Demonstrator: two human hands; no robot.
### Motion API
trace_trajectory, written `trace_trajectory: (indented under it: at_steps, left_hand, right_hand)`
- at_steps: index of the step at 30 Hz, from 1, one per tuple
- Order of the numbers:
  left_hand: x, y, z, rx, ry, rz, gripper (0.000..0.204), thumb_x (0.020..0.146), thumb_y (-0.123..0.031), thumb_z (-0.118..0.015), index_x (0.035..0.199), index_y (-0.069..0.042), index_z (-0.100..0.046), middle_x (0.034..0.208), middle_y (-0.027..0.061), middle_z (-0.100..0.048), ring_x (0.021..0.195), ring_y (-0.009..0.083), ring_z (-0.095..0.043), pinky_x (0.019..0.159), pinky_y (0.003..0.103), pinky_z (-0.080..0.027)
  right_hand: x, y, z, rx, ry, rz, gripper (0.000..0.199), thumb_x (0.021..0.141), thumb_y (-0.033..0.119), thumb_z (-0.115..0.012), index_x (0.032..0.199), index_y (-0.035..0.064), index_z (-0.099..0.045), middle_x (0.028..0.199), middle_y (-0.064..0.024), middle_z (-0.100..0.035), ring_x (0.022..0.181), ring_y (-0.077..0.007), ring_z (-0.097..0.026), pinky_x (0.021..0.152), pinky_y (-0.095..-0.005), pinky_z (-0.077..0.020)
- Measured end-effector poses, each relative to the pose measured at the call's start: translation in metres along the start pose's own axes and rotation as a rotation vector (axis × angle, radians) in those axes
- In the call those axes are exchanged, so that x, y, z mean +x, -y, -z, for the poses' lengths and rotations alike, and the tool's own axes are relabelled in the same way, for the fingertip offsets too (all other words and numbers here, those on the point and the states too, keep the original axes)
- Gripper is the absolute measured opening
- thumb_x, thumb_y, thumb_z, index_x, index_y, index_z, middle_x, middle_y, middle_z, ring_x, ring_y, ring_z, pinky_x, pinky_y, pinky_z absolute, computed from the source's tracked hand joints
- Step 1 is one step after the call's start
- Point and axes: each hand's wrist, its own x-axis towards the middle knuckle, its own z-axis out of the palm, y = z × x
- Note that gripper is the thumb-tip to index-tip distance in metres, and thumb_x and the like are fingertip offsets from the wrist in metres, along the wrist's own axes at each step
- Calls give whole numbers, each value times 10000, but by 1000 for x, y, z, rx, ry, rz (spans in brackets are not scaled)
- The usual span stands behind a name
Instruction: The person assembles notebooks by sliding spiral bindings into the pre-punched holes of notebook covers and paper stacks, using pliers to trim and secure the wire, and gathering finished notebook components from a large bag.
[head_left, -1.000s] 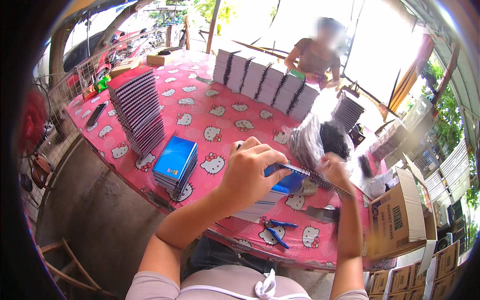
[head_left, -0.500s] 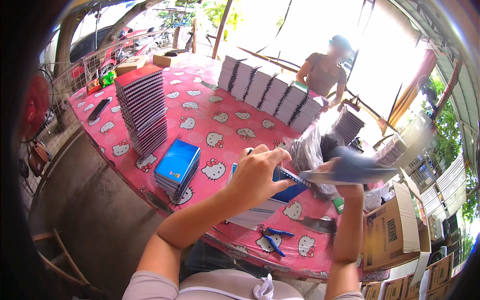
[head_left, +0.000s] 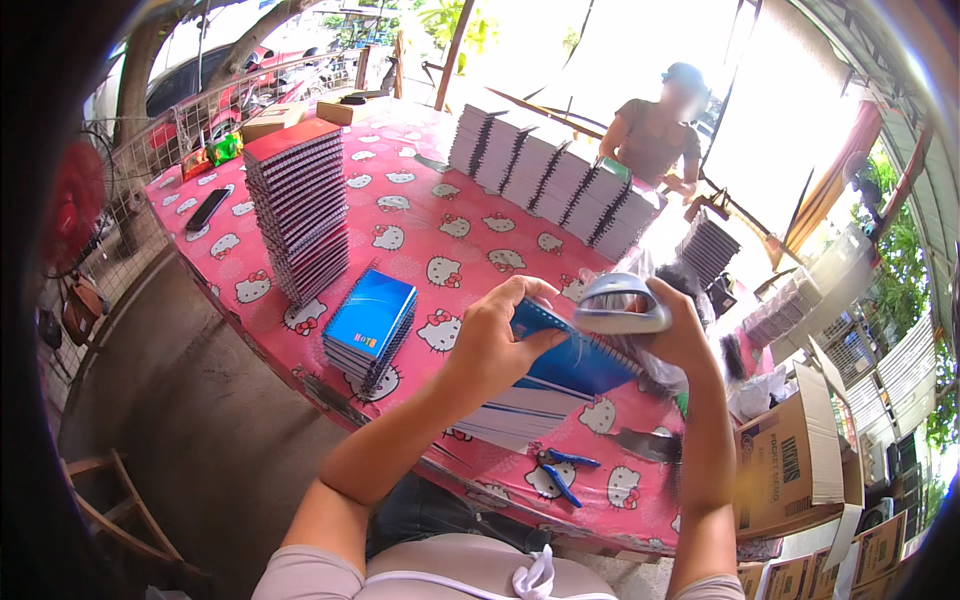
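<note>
My left hand (head_left: 492, 335) pinches the upper left corner of a blue spiral notebook (head_left: 572, 362) between thumb and fingers. This notebook is tilted above a stack of white-paged notebooks (head_left: 510, 420) at the table's near edge. In my right hand (head_left: 683, 325) is a grey-blue and white rounded object with an oval opening (head_left: 622, 303), held over the notebook's wire-bound edge. I cannot make out its exact kind. Blue-handled pliers (head_left: 566, 475) lie spread on the table below the stack. A short pile of blue notebooks (head_left: 371, 313) stands left of my left hand.
A tall stack of red-covered spiral notebooks (head_left: 296, 205) and a phone (head_left: 208, 209) are on the left of the pink patterned table (head_left: 400, 270). A long row of wire-bound books (head_left: 545, 185) runs along the back. Another person (head_left: 655, 135) is behind it. Cardboard boxes (head_left: 790, 465) stand at right.
My right hand has turned the rounded object and brought it left, closer to the notebook's bound edge. My left hand still grips the notebook, and more of its blue cover shows.
</note>
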Motion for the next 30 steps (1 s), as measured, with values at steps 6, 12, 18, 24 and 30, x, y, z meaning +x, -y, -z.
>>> trace_trajectory:
  at_steps: [6, 12, 18, 24, 30]
  left_hand:
    - [-1, 8, -1, -3, -14, -31, 414, 761, -33, -748, 1124, -61, -554, 947, 34, -600, 909, 106, -585, 762, 268, -507]
    - [4, 10, -10, -48, -166, -75, 419, 745, -31, -740, 1118, -76, -554, 846, 67, -643, 846, 177, -626, 740, 307, -498]
    - [-2, 22, -7, -325, -84, 104, 375, 807, 35, -671, 1171, -41, -619, 894, 31, -677, 735, 85, -608, 708, 245, -530]
    - [-8, 19, 3, -335, -101, 100, 324, 804, 68, -662, 1115, -23, -658, 930, 59, -687, 779, 74, -627, 665, 217, -547]
    - [-2, 15, 2, -486, -2, 90, 320, 789, 71, -680, 1092, -26, -643, 993, 53, -669, 897, 78, -620, 741, 231, -538]
  right_hand:
    - [-10, -7, -4, 313, -7, 18, 376, 660, 16, -706, 1024, 15, -609, 875, -55, -642, 810, -163, -594, 731, -281, -489]
    - [5, -24, -13, 314, -38, 184, 443, 609, -39, -706, 1037, 1, -601, 936, -59, -647, 833, -141, -609, 749, -293, -495]
    - [8, 1, -17, 287, -103, 46, 463, 609, -72, -708, 1053, 17, -612, 936, -29, -672, 859, -121, -620, 788, -287, -506]
    - [11, -22, -22, 175, -38, 232, 387, 673, 30, -688, 1046, 31, -582, 918, -172, -659, 870, -281, -642, 782, -352, -492]
    - [-65, -110, -85, -441, -280, -496, 435, 697, 211, -763, 1033, 40, -547, 971, -187, -645, 930, -408, -613, 765, -459, -496]
